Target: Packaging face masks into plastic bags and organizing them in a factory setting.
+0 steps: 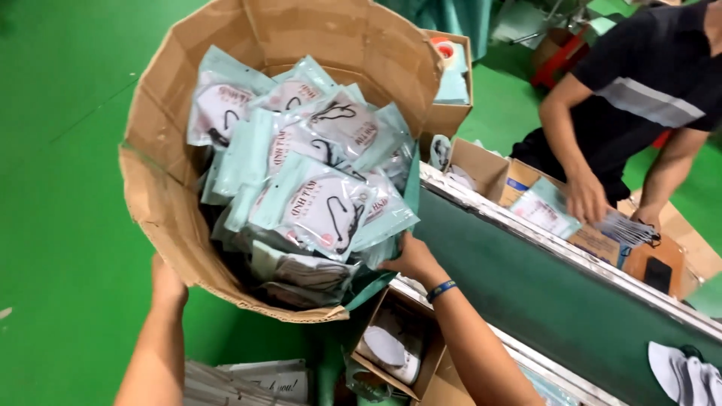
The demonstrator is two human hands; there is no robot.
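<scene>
Green floor [60, 225] below; both hands hold cardboard box [173, 225] of packets [316, 203].

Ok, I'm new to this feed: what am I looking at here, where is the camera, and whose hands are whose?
There is one picture, taken by a camera worn on a person's head and looking down. No machine arms: the two bare forearms rising from the bottom edge are that person's. The left hand grips the outside of a big cardboard box, tipped toward the camera and full of sealed packets of face masks. The right hand, with a blue wristband, holds the box's other rim. Beside it runs a dark green conveyor belt carrying loose masks. Across the belt a co-worker in a dark shirt handles packets over smaller boxes. The floor is green.
</scene>
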